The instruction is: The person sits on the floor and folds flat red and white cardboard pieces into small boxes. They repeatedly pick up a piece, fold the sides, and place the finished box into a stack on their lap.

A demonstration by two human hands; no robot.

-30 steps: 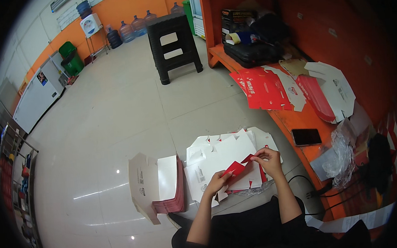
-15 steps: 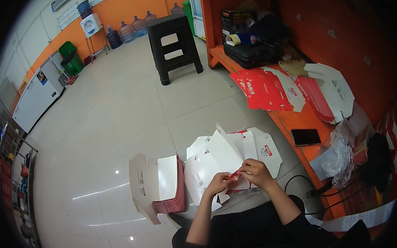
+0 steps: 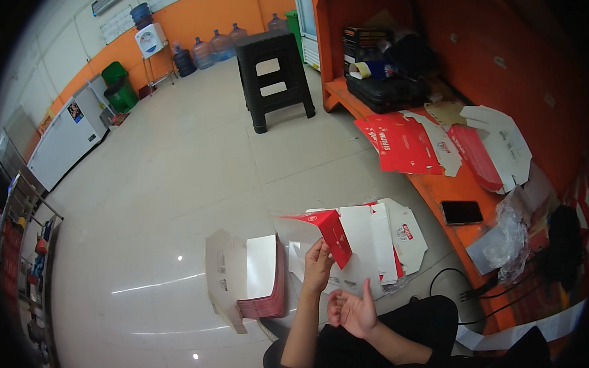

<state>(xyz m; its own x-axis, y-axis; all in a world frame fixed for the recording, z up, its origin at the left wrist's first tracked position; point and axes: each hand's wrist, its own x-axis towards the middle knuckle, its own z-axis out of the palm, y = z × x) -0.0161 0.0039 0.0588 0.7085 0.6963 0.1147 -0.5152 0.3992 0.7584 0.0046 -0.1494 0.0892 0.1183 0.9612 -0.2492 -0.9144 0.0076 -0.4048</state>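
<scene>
My left hand [image 3: 318, 267] pinches the edge of a folding cardboard box [image 3: 334, 236], red on the face turned up toward me. The box is tilted above a pile of flat white and red cardboard boxes [image 3: 408, 235] on the floor. My right hand [image 3: 354, 313] is off the cardboard, palm turned up, thumb raised and fingers partly curled, with nothing in it. To the left of my hands stands a neat stack of box blanks [image 3: 264, 277], white on top with red edges and a white flap leaning outward.
An orange bench [image 3: 433, 194] on the right bears red and white cardboard, a phone [image 3: 461, 211], crumpled clear plastic [image 3: 507, 230] and black cables. A black stool [image 3: 276, 79] stands farther off. Beyond it are water jugs [image 3: 221, 46] and a white chest freezer [image 3: 66, 138].
My left hand has lifted and turned the box so its red face shows. The right hand has let go and drawn back toward my lap. The view has shifted slightly.
</scene>
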